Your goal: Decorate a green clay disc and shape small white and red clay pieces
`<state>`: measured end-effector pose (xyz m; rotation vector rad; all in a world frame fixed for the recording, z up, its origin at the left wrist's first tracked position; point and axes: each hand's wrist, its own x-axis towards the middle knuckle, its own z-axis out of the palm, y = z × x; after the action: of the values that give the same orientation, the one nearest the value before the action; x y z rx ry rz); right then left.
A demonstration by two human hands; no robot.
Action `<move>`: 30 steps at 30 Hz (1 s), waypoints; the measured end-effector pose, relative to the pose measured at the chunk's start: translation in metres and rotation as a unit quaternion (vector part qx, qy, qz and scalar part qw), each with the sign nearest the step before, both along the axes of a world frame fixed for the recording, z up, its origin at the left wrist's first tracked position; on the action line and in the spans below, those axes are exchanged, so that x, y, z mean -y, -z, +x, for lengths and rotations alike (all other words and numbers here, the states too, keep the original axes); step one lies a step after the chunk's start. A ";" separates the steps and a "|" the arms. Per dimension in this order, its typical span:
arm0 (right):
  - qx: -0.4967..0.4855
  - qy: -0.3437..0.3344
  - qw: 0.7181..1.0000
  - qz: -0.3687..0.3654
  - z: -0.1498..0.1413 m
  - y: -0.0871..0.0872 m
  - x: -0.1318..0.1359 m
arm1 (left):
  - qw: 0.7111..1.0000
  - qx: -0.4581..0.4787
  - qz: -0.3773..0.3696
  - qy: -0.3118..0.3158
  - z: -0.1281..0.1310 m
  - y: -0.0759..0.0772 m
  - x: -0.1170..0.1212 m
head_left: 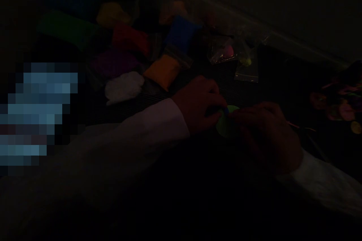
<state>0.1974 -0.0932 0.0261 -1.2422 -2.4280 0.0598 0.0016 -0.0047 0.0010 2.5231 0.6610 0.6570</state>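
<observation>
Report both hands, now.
Left hand: fingers curled, tips at the blue piece over the green disc; too dark to tell its grip.
Right hand: fingers bent, tips at the disc; grip unclear.

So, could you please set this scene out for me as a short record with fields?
light: very dim
left hand: fingertips at the green disc; firmness of grip unclear
right hand: fingers at the disc's other side; grip unclear
on the disc: small blue piece, between the hands
beyond the left hand: white pack, orange pack, purple pack, red pack
small clear bags: one with pink contents, one with yellowish contents
far right: colourful small pieces
</observation>
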 end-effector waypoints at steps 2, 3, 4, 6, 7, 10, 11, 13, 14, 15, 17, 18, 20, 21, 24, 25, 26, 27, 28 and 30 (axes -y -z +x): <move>0.001 0.001 1.000 -0.001 0.000 0.000 0.000 | 1.000 0.004 0.000 0.000 0.000 0.000 0.000; 0.001 0.000 1.000 -0.001 0.001 0.000 0.000 | 1.000 0.005 -0.002 0.000 0.000 0.000 0.000; 0.001 0.000 1.000 -0.003 0.001 0.000 0.000 | 1.000 0.005 -0.003 0.001 0.000 0.000 0.000; -0.001 0.002 1.000 -0.005 0.001 0.000 0.001 | 1.000 0.004 -0.005 0.003 0.000 0.001 -0.001; -0.002 0.003 1.000 -0.005 0.001 0.000 0.001 | 1.000 0.003 -0.006 0.003 0.000 0.000 -0.001; -0.001 0.007 1.000 -0.002 0.001 0.000 0.001 | 1.000 0.000 -0.007 0.003 0.000 0.000 -0.001; 0.000 0.005 1.000 0.000 0.001 0.000 0.001 | 1.000 0.000 -0.008 0.002 0.000 0.000 -0.001; -0.001 0.001 1.000 0.002 0.000 -0.001 0.001 | 1.000 0.001 -0.009 0.002 0.000 -0.001 0.000; -0.003 0.001 1.000 0.003 0.000 -0.001 0.001 | 1.000 0.002 -0.009 0.002 0.000 -0.001 0.000; -0.003 0.000 1.000 0.003 0.000 0.000 0.001 | 1.000 0.004 -0.008 0.002 0.000 -0.001 0.000; -0.001 0.001 1.000 -0.003 0.001 0.000 0.002 | 1.000 0.003 -0.007 0.001 0.000 -0.001 0.000; 0.000 0.001 1.000 -0.005 0.001 0.000 0.002 | 1.000 0.002 -0.007 0.002 0.000 -0.001 0.000; 0.001 0.001 1.000 -0.012 0.002 0.000 0.002 | 1.000 0.001 -0.005 0.005 0.000 0.000 -0.001; 0.000 0.000 1.000 -0.012 0.002 -0.001 0.002 | 1.000 0.001 -0.003 0.007 0.000 0.000 -0.001; -0.006 -0.009 1.000 0.001 0.001 -0.002 0.002 | 1.000 0.001 -0.001 0.005 0.000 0.000 -0.001; -0.006 -0.009 1.000 0.003 0.001 -0.003 0.002 | 1.000 0.001 -0.001 0.004 0.000 0.000 -0.001; -0.006 -0.009 1.000 0.004 0.001 -0.003 0.003 | 1.000 0.002 -0.001 0.004 0.000 0.000 -0.001; -0.005 -0.007 1.000 0.001 0.001 -0.004 0.003 | 1.000 0.004 0.000 0.004 0.000 0.000 -0.001; -0.001 -0.005 1.000 -0.001 0.001 -0.004 0.003 | 1.000 0.007 0.000 0.004 0.000 0.000 -0.001; 0.001 -0.009 1.000 -0.003 0.001 -0.004 0.004 | 1.000 0.009 -0.001 0.005 0.000 0.000 0.000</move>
<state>0.1982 -0.0972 0.0299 -1.2229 -2.4435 0.0707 0.0017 -0.0042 0.0005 2.5146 0.6424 0.6747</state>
